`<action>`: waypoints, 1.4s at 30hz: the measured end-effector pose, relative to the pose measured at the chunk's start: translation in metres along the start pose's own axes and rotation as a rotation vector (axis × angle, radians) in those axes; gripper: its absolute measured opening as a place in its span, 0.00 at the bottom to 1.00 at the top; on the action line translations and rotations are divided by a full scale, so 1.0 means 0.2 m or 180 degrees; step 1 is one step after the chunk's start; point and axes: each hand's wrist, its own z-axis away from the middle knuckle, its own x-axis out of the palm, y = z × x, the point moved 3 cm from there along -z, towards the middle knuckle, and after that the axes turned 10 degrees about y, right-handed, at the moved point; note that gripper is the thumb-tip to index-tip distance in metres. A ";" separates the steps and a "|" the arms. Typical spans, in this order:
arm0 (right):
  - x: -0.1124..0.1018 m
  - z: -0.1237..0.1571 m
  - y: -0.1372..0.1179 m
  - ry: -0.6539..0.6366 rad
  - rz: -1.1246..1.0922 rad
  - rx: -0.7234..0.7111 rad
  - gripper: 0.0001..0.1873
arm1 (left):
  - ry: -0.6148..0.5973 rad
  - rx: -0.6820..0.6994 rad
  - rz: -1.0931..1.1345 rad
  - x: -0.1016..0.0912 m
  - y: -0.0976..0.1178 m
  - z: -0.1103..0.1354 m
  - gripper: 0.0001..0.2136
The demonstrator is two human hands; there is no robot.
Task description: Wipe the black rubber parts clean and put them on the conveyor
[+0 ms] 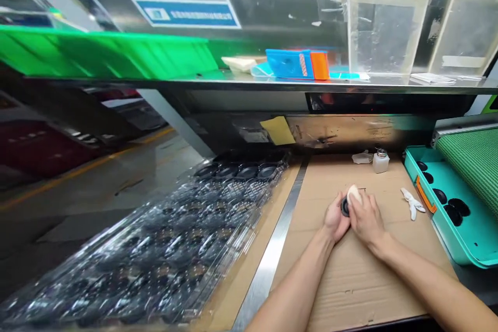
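Left hand (335, 218) curled around a black round rubber part (344, 207), fingers closed on its edge; right hand (365, 219) half-closed, pressing a white cloth wad (354, 194) against the part's right-facing side. Part held just above a cardboard sheet (369, 290), its axis apparently running left-right, mostly hidden by the hands. Right of the hands: white glove (411, 203), then teal tray (447, 241) holding 5 visible black round parts.
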 end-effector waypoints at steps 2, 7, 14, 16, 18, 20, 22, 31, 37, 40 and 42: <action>0.01 -0.05 0.01 -0.0086 0.0064 0.0082 0.21 | 0.0087 0.0113 0.0059 -0.01 0.03 -0.02 0.20; 0.03 -0.06 -0.02 -0.0183 0.0008 -0.0313 0.21 | 0.0296 0.0094 0.0211 -0.03 0.06 -0.05 0.24; -0.01 -0.04 0.01 -0.0235 0.0095 -0.0398 0.22 | 0.0151 0.0041 0.0062 -0.02 0.05 -0.05 0.25; -0.03 -0.04 0.02 -0.0097 0.0253 -0.0203 0.21 | 0.0153 0.0078 -0.0062 -0.02 0.05 -0.04 0.24; -0.03 -0.03 0.02 -0.0086 0.0276 -0.0246 0.21 | 0.0156 0.0059 -0.0114 -0.02 0.04 -0.03 0.24; -0.03 -0.04 0.03 -0.0153 0.0181 -0.0394 0.20 | 0.0120 0.0025 -0.0137 -0.01 0.04 -0.02 0.24; -0.02 -0.07 0.09 -0.0059 0.0102 -0.0184 0.19 | 0.0095 0.0026 -0.0212 0.00 0.04 -0.01 0.23; -0.05 -0.14 0.35 -0.0229 -0.1265 0.1404 0.34 | 0.0190 -0.0140 -0.0338 -0.01 0.06 -0.02 0.17; -0.11 -0.15 0.25 -0.0528 -0.2163 0.1381 0.24 | 0.0494 -0.0087 -0.0215 -0.03 0.08 -0.03 0.13; -0.13 -0.13 0.18 -0.0915 -0.1826 0.0954 0.20 | 0.0605 -0.0002 0.0017 -0.03 0.10 -0.03 0.10; -0.13 -0.12 0.17 -0.0913 -0.1455 0.0851 0.19 | 0.0488 0.0046 0.0104 -0.02 0.09 -0.02 0.08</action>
